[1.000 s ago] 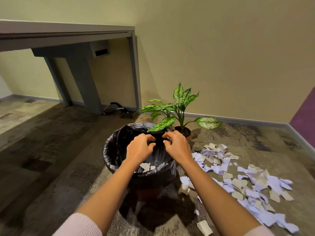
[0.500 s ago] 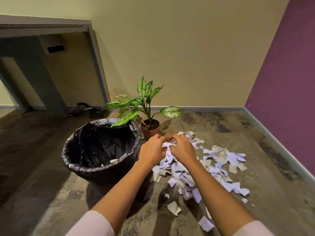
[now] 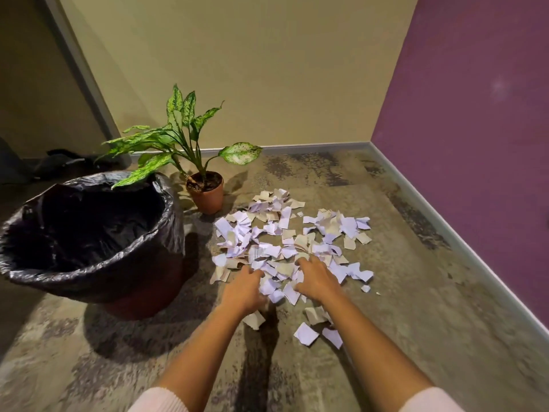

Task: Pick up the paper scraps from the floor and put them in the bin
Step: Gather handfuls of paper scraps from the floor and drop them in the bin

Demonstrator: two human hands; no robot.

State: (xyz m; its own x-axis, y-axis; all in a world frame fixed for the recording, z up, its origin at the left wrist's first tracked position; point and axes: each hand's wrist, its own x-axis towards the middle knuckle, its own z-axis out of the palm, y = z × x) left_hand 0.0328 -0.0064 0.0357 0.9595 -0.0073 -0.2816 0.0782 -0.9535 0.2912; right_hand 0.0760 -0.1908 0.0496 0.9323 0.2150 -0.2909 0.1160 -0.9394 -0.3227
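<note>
Both hands down on the near edge of the paper scraps (image 3: pixel 285 233). Left hand (image 3: pixel 243 288): fingers bent into the pile, grip unclear. Right hand (image 3: pixel 316 281): fingers spread on top. Scraps lie on the floor (image 3: pixel 416 292) just right of the black-lined bin (image 3: pixel 89 272) — bare floor runs to the purple wall (image 3: pixel 475 144). Potted plant (image 3: pixel 208 191) beside the bin's far rim — one leaf overhangs it.

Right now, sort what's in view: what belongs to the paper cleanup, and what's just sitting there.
Belongs to the job:
- paper scraps on the floor
- bin lined with a black bag
- left hand and right hand, both down on the scraps

Just there:
- potted plant beside the bin
- grey desk leg
</note>
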